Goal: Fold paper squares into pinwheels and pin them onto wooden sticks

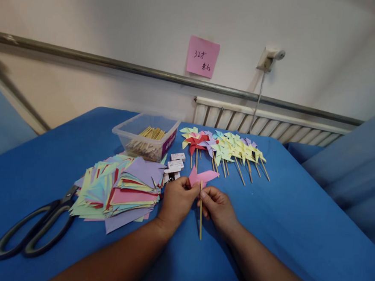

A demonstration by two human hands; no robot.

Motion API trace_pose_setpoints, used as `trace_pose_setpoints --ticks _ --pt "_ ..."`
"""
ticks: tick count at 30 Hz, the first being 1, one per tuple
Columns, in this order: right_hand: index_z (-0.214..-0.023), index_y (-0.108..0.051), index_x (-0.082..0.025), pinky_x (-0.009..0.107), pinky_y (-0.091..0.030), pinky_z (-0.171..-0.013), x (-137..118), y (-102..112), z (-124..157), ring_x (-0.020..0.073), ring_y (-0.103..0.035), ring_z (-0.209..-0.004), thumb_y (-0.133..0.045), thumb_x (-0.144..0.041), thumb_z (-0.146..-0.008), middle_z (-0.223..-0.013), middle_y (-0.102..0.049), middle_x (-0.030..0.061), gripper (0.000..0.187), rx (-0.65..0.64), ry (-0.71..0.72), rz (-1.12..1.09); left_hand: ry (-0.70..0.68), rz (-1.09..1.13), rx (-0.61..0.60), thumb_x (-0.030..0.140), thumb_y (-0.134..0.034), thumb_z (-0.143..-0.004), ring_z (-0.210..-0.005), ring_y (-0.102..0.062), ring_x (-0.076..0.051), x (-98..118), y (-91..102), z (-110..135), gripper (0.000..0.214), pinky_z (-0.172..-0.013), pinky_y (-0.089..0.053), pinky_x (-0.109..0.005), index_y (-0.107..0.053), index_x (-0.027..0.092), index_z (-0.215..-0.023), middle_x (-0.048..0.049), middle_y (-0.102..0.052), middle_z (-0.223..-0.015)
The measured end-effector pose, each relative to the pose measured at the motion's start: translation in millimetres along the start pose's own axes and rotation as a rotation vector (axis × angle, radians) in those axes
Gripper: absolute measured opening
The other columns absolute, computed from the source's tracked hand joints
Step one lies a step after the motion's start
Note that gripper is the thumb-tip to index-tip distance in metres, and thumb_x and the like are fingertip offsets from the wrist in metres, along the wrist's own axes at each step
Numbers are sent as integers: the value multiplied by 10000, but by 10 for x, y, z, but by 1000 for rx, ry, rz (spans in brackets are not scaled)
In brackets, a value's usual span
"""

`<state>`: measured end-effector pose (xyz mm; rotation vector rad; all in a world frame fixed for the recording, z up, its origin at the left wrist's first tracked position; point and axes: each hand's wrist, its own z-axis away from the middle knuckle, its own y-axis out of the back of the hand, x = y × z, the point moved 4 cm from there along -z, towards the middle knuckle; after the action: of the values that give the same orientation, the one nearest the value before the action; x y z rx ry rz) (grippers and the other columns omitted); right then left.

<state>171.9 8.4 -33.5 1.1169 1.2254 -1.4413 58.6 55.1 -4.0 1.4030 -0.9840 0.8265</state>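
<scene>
A pink paper pinwheel [202,176] on a thin wooden stick [200,218] is held upright over the blue table between both hands. My left hand [177,199] pinches the pinwheel's left side at the hub. My right hand [217,207] is closed on the stick just below the paper. The stick's lower end hangs free towards me.
A pile of coloured paper squares [120,189] lies left of my hands, with black-handled scissors [36,228] beyond it. A clear tub [145,139] holds wooden sticks. Small white boxes [174,165] sit beside it. A row of finished pinwheels [225,149] lies behind. The blue table [297,216] meets a wall radiator.
</scene>
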Motion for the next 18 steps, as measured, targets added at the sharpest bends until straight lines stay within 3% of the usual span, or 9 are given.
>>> trace_pose_setpoints --ticks 18 --pt "-656 -554 -165 181 -273 -375 -17 1 7 50 -363 -335 -600 -510 -759 -408 -466 -77 363 16 4 47 20 -11 5 371 -604 -653 -438 -412 -98 -9 -3 -14 267 -441 -277 -221 -502 185 -491 54 -468 -434"
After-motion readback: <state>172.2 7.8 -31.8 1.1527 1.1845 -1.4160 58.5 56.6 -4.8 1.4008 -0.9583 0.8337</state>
